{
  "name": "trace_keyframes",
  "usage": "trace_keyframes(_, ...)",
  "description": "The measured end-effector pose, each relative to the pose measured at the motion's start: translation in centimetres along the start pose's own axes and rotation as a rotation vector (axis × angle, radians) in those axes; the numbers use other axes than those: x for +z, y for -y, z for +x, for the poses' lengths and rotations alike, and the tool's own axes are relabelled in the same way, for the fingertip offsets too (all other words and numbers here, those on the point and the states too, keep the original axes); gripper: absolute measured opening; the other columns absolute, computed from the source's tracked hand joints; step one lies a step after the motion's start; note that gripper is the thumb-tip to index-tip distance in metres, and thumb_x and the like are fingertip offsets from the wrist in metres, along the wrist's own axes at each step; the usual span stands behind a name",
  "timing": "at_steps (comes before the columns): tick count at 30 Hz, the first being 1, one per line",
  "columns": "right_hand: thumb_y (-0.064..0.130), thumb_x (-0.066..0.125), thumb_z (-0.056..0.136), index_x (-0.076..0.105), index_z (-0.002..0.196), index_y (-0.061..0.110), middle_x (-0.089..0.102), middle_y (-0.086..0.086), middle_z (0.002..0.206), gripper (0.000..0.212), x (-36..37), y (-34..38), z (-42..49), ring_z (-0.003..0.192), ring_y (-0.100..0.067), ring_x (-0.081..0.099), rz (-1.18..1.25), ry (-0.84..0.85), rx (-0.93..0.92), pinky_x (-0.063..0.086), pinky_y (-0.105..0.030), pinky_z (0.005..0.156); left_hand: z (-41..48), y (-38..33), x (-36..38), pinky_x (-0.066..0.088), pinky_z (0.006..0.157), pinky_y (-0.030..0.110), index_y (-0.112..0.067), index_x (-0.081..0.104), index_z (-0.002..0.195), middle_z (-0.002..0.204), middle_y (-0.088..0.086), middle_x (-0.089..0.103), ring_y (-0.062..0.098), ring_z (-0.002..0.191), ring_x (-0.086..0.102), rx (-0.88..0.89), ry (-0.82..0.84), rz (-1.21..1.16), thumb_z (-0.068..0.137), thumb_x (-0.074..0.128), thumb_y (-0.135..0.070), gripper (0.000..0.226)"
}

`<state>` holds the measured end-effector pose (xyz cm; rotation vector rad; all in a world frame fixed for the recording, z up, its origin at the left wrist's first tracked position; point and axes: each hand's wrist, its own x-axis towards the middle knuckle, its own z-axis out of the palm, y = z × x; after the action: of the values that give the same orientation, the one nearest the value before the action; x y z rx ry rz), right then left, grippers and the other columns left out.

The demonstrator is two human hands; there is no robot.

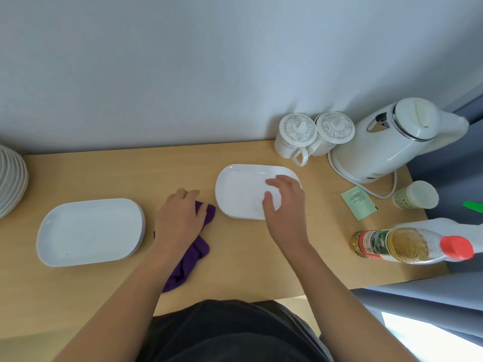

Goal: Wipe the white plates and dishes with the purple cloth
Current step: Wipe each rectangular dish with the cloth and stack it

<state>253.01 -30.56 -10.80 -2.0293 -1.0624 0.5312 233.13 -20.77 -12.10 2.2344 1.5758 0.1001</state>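
Observation:
A white oval plate (240,192) lies on the wooden table (261,262) right of centre. My right hand (285,202) covers its right end, with bent fingers at the far rim and the thumb on its inner face. The purple cloth (192,257) lies crumpled on the table at the centre. My left hand (180,218) sits on top of it, fingers curled onto the fabric. A low stack of white oval plates (88,231) rests at the left.
A stack of round white plates (11,178) stands at the far left edge. At the back right are two lidded mugs (313,137), a white kettle (392,142) with its cord, a paper cup (415,195) and a green packet (358,202). An oil bottle (407,246) lies near the right edge.

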Motion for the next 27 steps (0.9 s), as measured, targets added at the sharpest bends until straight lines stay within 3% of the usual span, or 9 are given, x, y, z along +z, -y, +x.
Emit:
trace_keyframes(5,0.014,0.054,0.098,0.066,0.118,0.019,0.061,0.010,0.118,0.023,3.0,3.8,-2.2,0.108,-0.003,0.056,0.113,0.333,-0.134,0.050,-0.028,0.094,-3.1,2.7,-1.2,0.052,0.079,0.040,-0.016,0.059,0.128,0.118,0.001,0.056,0.023,0.107,0.056,-0.084,0.018,0.013,0.097,0.054,-0.039,0.039)
trace_keyframes(8,0.018,0.054,0.100,0.065,0.120,0.022,0.063,0.013,0.115,0.024,4.2,4.9,-3.5,0.104,-0.001,0.058,0.086,0.504,-0.160,0.052,-0.027,0.091,-4.8,3.8,-0.8,0.049,0.085,0.036,-0.015,0.057,0.130,0.124,0.002,0.053,0.023,0.109,0.054,-0.065,0.095,0.095,0.093,0.058,-0.048,0.049)
trace_keyframes(10,0.019,0.055,0.100,0.065,0.121,0.024,0.064,0.015,0.115,0.024,4.7,5.2,-4.0,0.104,0.001,0.058,0.059,0.569,-0.159,0.051,-0.025,0.091,-5.5,4.3,-0.3,0.044,0.090,0.034,-0.016,0.057,0.129,0.127,0.004,0.051,0.024,0.111,0.052,-0.034,0.114,0.157,0.093,0.062,-0.041,0.044)
trace_keyframes(15,0.027,0.066,0.093,0.062,0.125,0.022,0.062,0.012,0.122,0.033,5.6,5.1,-4.7,0.114,0.000,0.054,-0.006,0.616,-0.210,0.045,-0.024,0.099,-5.9,4.6,-1.4,0.041,0.076,0.030,-0.013,0.058,0.113,0.114,0.006,0.056,0.020,0.088,0.055,-0.089,0.059,-0.108,0.101,0.048,-0.015,0.016)
trace_keyframes(20,0.049,0.081,0.076,0.030,0.153,0.030,0.033,0.018,0.152,0.094,7.5,5.6,-5.8,0.142,-0.004,0.029,-0.040,0.677,-0.240,0.027,-0.024,0.116,-6.4,4.8,-4.8,0.049,0.083,0.033,-0.022,0.056,0.105,0.097,-0.010,0.064,0.016,0.095,0.062,-0.167,0.012,-0.504,0.101,0.051,-0.020,0.007)
trace_keyframes(23,0.032,0.078,0.085,0.027,0.154,0.031,0.036,0.014,0.150,0.086,9.0,6.6,-7.2,0.137,0.003,0.035,0.114,0.654,-0.157,0.034,-0.020,0.113,-6.5,5.5,-6.7,0.050,0.084,0.026,-0.020,0.060,0.103,0.101,-0.007,0.068,0.009,0.096,0.063,-0.174,-0.035,-0.707,0.100,0.055,-0.020,0.006)
trace_keyframes(27,0.013,0.070,0.089,0.038,0.148,0.028,0.050,0.011,0.140,0.069,10.6,8.6,-8.2,0.126,-0.005,0.052,0.266,0.514,-0.129,0.048,-0.027,0.103,-6.5,7.6,-8.7,0.050,0.065,0.013,-0.019,0.064,0.103,0.096,-0.008,0.070,0.002,0.075,0.065,-0.163,-0.079,-0.808,0.098,0.059,-0.022,0.008)
